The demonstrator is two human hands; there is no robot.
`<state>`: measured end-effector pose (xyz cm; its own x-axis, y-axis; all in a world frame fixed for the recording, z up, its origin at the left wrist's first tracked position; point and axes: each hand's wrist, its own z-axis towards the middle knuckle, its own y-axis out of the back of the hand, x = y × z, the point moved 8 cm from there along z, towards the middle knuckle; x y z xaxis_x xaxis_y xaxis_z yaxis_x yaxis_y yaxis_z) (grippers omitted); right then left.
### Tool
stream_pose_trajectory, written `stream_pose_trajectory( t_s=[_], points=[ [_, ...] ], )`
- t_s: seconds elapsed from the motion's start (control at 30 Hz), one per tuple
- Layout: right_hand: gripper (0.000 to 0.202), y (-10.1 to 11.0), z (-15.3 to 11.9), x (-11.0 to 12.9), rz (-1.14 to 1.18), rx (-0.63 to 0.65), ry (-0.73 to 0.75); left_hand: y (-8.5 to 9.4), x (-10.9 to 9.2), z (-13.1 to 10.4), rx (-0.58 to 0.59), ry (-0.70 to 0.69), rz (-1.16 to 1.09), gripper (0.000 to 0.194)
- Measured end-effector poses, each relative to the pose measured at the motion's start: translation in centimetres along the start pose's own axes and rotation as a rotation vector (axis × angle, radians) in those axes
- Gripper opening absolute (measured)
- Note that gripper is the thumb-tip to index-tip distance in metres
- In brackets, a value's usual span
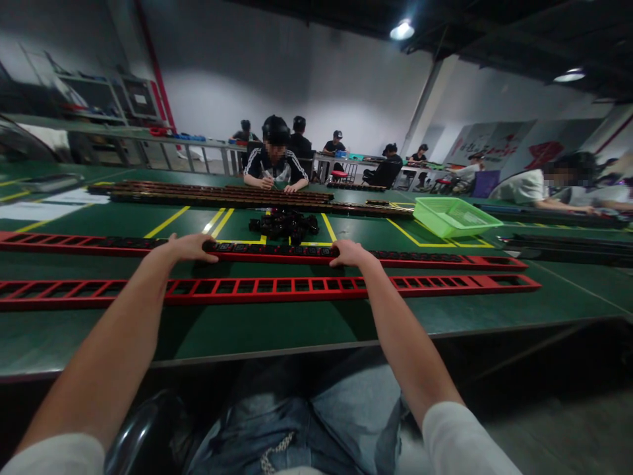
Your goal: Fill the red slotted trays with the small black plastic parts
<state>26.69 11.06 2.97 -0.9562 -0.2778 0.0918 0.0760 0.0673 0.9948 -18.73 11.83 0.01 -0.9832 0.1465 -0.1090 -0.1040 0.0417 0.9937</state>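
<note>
Two long red frames lie across the green table [297,330]. The far red frame [420,262] carries a row of black pieces [271,249] in its slots. The near red frame [237,291] shows open slots along its length. My left hand [192,248] grips the far frame left of the middle, thumb on the near side and fingers over the far edge. Further right, my right hand [347,253] is closed round the same frame in a like way. Just beyond the frame, between my hands, sits a pile of black parts [284,225].
A bright green basket [455,218] stands at the back right. Long dark strips [222,196] lie stacked beyond the black pile, before a seated person [277,158] across the table. Papers [39,210] lie at the left. Another person [544,185] leans over the table at the right.
</note>
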Motion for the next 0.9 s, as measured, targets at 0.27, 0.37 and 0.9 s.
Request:
stream_pose_trajectory(
  t_s=[0.27, 0.37, 0.9],
  points=[
    [0.047, 0.3, -0.3, 1.5, -0.07, -0.054, 0.157, 0.2, -6.1, -0.2, 0.024, -0.058, 0.057, 0.068],
    [0.057, 0.3, -0.2, 2.3, -0.073, -0.096, 0.187, 0.0, -8.6, 0.0, -0.025, -0.197, 0.049, 0.064],
    [0.048, 0.9, 0.6, 2.5, -0.074, -0.285, 0.096, -0.2, -8.0, 0.9, -0.162, -0.225, 0.048, 0.059]
  ],
)
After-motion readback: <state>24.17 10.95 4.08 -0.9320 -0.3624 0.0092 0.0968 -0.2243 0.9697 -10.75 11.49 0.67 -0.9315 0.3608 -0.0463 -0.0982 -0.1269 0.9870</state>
